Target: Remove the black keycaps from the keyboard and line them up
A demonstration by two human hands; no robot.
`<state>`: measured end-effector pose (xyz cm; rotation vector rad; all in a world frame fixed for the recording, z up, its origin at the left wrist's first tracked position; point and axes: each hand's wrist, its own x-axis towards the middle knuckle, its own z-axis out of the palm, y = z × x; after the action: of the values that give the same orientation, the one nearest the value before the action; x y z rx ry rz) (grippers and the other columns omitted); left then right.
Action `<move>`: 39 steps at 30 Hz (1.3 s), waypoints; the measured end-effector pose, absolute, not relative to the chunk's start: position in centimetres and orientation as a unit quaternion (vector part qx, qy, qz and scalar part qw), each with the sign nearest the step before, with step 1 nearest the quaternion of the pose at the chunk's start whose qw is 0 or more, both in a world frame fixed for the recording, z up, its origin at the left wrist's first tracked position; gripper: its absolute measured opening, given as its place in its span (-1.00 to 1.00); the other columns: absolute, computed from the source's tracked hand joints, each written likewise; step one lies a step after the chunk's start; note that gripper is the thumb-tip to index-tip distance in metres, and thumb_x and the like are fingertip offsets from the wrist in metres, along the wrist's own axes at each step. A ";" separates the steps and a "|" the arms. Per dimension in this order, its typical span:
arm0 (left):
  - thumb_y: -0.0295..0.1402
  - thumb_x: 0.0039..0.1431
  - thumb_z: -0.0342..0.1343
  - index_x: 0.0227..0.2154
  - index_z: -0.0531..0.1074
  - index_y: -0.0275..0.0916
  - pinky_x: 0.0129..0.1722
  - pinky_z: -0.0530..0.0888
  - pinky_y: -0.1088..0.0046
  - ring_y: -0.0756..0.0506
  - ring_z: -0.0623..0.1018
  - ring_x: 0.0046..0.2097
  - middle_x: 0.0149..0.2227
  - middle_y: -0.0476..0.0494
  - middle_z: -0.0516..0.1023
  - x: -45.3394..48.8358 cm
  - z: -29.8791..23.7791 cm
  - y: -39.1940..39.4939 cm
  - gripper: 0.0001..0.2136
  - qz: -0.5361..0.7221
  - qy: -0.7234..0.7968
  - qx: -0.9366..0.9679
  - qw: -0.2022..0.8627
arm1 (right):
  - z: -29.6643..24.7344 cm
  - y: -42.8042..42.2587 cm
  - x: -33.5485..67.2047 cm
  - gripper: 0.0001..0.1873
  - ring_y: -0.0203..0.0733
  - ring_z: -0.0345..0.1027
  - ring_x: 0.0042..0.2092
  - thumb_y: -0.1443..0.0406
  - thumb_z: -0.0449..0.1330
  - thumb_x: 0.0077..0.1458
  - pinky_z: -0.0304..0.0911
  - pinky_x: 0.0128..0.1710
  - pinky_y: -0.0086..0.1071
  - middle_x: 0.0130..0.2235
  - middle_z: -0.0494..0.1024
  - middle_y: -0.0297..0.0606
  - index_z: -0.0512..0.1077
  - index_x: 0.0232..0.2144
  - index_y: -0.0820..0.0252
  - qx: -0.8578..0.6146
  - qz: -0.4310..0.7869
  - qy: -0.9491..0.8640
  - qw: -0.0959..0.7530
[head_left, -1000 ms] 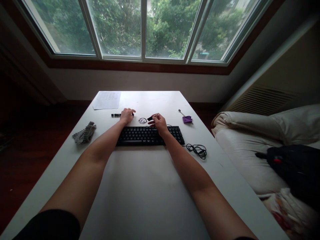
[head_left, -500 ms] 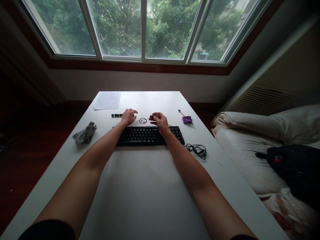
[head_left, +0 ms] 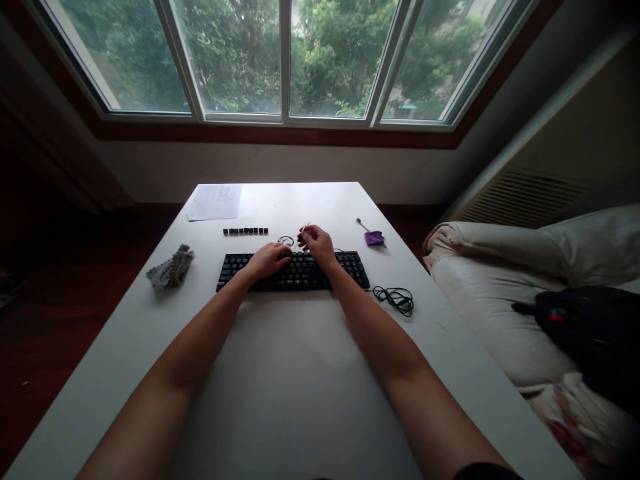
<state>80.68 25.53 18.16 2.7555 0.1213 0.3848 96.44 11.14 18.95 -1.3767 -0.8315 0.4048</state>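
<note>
My left hand (head_left: 270, 261) lies over the black keyboard (head_left: 325, 270), palm down, its outstretched fingers reaching the back rows of keys. Just to its right, my right hand (head_left: 319, 244) is raised above the keyboard's back edge and pinches a small tool with thin pale wires, which looks like a keycap puller (head_left: 307, 227). A small black piece (head_left: 301, 237) shows at those fingertips; its detail is too small to make out. Behind the left hand, a small round dish or ring (head_left: 285, 240) rests on the table. Several black keycaps (head_left: 245, 231) stand in a row left of it.
On the white table (head_left: 285, 353) lie a grey cloth (head_left: 171, 268) at left, paper sheets (head_left: 215, 202) at the back left, a small brush (head_left: 363, 225) by a purple pouch (head_left: 374, 239), and a coiled cable (head_left: 395, 300) at right. A sofa (head_left: 490, 287) stands beyond.
My left hand has moved from the row of keycaps back and right onto the keyboard, leaving the whole row in sight. My right hand has turned the small tool more upright.
</note>
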 end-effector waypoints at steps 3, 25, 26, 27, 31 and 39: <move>-0.16 0.33 0.07 0.05 0.51 -0.09 0.09 0.45 0.20 -0.22 0.54 0.03 0.00 -0.17 0.57 80.2 18.1 24.8 -0.68 0.131 0.059 0.975 0.169 | 18.9 11.2 96.2 -0.66 -0.29 0.51 -0.43 0.03 0.26 0.12 0.40 -0.52 -0.48 -0.28 0.60 -0.28 0.45 -0.21 0.15 -0.609 0.175 -0.367 0.681; -0.14 0.35 0.05 0.15 0.45 -0.06 0.12 0.45 0.22 -0.22 0.54 0.10 0.09 -0.16 0.56 79.6 18.0 24.5 -0.63 0.135 0.083 0.976 0.150 | 19.2 11.1 94.2 -0.79 -0.21 0.52 -0.45 0.11 0.16 0.22 0.38 -0.38 -0.38 -0.40 0.61 -0.37 0.48 -0.26 0.07 -0.682 0.110 -0.452 0.564; -0.14 0.35 0.06 0.16 0.45 -0.06 0.12 0.45 0.22 -0.22 0.53 0.10 0.10 -0.17 0.56 79.6 18.0 24.5 -0.63 0.135 0.084 0.976 0.150 | 19.3 10.9 94.2 -0.80 -0.21 0.52 -0.45 0.12 0.15 0.21 0.38 -0.36 -0.36 -0.42 0.60 -0.38 0.48 -0.27 0.07 -0.686 0.102 -0.455 0.559; -0.14 0.35 0.06 0.16 0.45 -0.06 0.12 0.45 0.22 -0.22 0.53 0.10 0.10 -0.17 0.55 79.6 18.0 24.5 -0.63 0.134 0.087 0.976 0.150 | 19.3 10.7 94.3 -0.81 -0.20 0.52 -0.44 0.12 0.15 0.21 0.39 -0.33 -0.36 -0.43 0.59 -0.39 0.48 -0.29 0.07 -0.688 0.094 -0.454 0.558; -0.13 0.35 0.06 0.14 0.47 -0.05 0.12 0.45 0.23 -0.22 0.54 0.09 0.10 -0.16 0.56 79.6 17.9 24.5 -0.63 0.137 0.090 0.974 0.155 | 18.9 10.2 95.0 -0.80 -0.21 0.51 -0.45 0.12 0.14 0.17 0.39 -0.39 -0.38 -0.43 0.56 -0.39 0.41 -0.37 0.09 -0.672 0.109 -0.412 0.605; -0.16 0.34 0.07 0.16 0.45 -0.09 0.10 0.46 0.19 -0.24 0.55 0.07 0.08 -0.18 0.56 79.5 18.0 24.5 -0.62 0.168 0.086 0.967 0.173 | 18.8 10.2 95.7 -0.76 -0.25 0.49 -0.52 0.08 0.14 0.13 0.38 -0.50 -0.44 -0.46 0.54 -0.39 0.35 -0.36 0.12 -0.651 0.143 -0.309 0.679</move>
<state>79.48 24.45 17.99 2.7422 0.2436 0.4755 95.66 10.17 18.79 -1.4617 -0.6936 0.3221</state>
